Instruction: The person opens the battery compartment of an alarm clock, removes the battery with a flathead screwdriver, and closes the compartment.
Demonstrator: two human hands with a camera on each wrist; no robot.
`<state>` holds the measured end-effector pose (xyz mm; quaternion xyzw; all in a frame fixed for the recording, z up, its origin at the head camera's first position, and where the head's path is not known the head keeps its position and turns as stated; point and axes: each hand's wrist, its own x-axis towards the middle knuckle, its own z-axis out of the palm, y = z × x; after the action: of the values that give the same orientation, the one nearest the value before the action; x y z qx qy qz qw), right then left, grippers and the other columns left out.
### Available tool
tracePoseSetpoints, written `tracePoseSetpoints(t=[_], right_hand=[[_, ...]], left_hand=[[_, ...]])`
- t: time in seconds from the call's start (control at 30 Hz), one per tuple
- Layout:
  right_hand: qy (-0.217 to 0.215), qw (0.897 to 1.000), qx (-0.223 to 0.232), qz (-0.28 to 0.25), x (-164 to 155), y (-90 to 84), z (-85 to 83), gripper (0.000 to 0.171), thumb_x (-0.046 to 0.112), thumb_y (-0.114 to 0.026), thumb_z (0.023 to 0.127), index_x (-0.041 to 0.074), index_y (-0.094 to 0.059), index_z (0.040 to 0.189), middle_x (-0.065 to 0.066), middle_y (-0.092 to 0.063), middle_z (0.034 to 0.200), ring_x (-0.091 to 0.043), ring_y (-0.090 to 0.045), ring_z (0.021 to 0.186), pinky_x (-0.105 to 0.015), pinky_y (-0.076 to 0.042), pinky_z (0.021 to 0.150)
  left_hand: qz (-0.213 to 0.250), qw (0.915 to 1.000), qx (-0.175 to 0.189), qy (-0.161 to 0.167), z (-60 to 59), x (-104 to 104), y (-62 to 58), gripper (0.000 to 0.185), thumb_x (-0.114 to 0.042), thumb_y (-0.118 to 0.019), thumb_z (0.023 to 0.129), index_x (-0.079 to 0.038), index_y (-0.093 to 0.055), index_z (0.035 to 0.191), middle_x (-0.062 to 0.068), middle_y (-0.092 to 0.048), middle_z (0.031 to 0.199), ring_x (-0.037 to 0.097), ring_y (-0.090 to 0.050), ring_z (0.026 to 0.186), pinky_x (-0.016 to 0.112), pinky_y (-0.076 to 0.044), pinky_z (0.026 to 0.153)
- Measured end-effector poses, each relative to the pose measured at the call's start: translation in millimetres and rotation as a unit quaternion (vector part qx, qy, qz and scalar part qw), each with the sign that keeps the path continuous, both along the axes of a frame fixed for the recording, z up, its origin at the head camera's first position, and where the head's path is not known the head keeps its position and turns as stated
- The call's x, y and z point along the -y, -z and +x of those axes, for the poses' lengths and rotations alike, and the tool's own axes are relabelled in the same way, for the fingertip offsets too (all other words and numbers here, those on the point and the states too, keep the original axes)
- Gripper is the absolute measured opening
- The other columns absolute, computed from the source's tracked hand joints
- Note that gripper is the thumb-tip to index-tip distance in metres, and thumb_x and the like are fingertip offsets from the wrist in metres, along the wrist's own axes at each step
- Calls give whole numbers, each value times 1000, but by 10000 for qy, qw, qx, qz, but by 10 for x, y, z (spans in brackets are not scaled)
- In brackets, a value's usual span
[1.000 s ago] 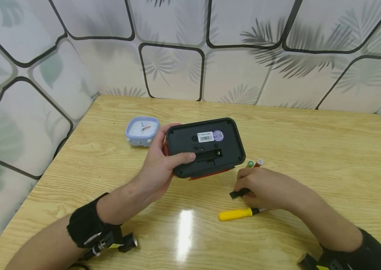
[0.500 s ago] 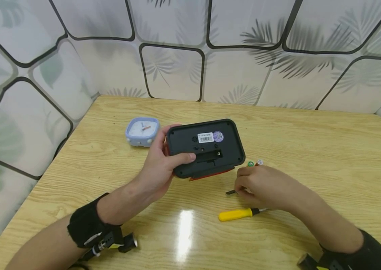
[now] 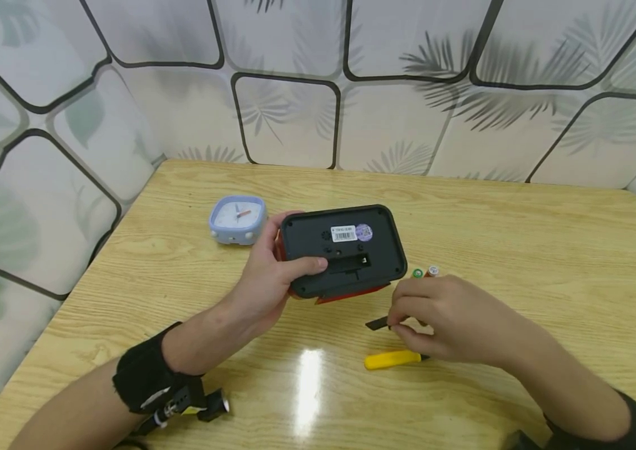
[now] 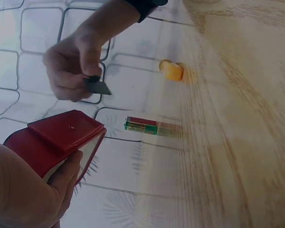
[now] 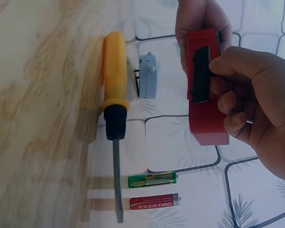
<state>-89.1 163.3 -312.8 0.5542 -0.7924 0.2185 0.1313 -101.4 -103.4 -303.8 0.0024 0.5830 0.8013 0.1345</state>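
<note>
The left hand (image 3: 264, 278) grips the left end of a black-backed, red-fronted clock (image 3: 344, 250), thumb across the back and fingers curled round the far side, holding it tilted with its back to the camera and its lower edge just above the wooden table (image 3: 520, 250); the back shows a barcode sticker (image 3: 344, 233), a round purple sticker (image 3: 364, 232) and an open battery slot (image 3: 349, 262) near its middle; in the left wrist view the red front (image 4: 61, 135) faces down toward the tabletop. The right hand (image 3: 453, 319) is just right of and nearer than the clock, its thumb and fingertips pinching a small flat black battery cover (image 3: 377, 324), lifted clear of the table and close to the clock's near edge; the right wrist view shows the cover (image 5: 201, 73) as a dark strip in front of the red casing. A yellow-handled screwdriver (image 3: 393, 359) lies on the table near the right hand, partly under it; a green battery (image 3: 418, 273) and a red battery (image 3: 433, 270) lie side by side just beyond the knuckles. A small pale-blue alarm clock (image 3: 237, 217) stands on the far left, apart from the rest.
</note>
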Motion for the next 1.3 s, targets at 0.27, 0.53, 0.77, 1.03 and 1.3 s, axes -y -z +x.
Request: tracePoseSetpoints(t=[0.27,0.53,0.77,1.03,1.3], right_hand=[[80,9950,-409,-913,62,-107,66,24,27,-53,100,14,-69,87,7,-65,88,-5,-54,66,-11,-44,58],[318,9842,-1218,-1249,105,-150,60,26,21,-54,98,8,-69,82,0,-64,84,-11,-58,64,-19,-50,55],[416,9797,-1593,-1140,142,-151,72,28,22,-53,98,10,-69,78,2,-64,81,-10,-57,64,-18,-51,55],[299,9769,-1721,-1232,195,-128,81,25,18,-55,96,9,-67,77,1,-64,79,-11,-57,64,-21,-52,55],[366,9741,-1859,-1234,237,-74,103,23,16,-53,94,9,-66,76,1,-62,79,-11,-57,65,-21,-52,55]], left_hand=[[-89,9998,54,145,7,-15,26,72,13,-62,84,-19,-34,141,14,-52,137,24,-65,111,34,-59,85],[-175,9986,58,497,47,-44,30,75,13,-60,82,-18,-32,144,14,-49,140,26,-62,113,37,-59,87],[-181,9956,-121,916,105,-62,15,80,15,-60,81,-17,-31,148,17,-45,140,28,-60,117,44,-59,87],[-286,9901,-425,1307,161,-69,45,78,14,-61,82,-15,-30,148,19,-45,139,28,-62,114,46,-59,86],[-232,9869,-540,1502,213,-85,32,78,15,-59,84,-19,-29,148,17,-42,141,30,-62,114,48,-59,86]])
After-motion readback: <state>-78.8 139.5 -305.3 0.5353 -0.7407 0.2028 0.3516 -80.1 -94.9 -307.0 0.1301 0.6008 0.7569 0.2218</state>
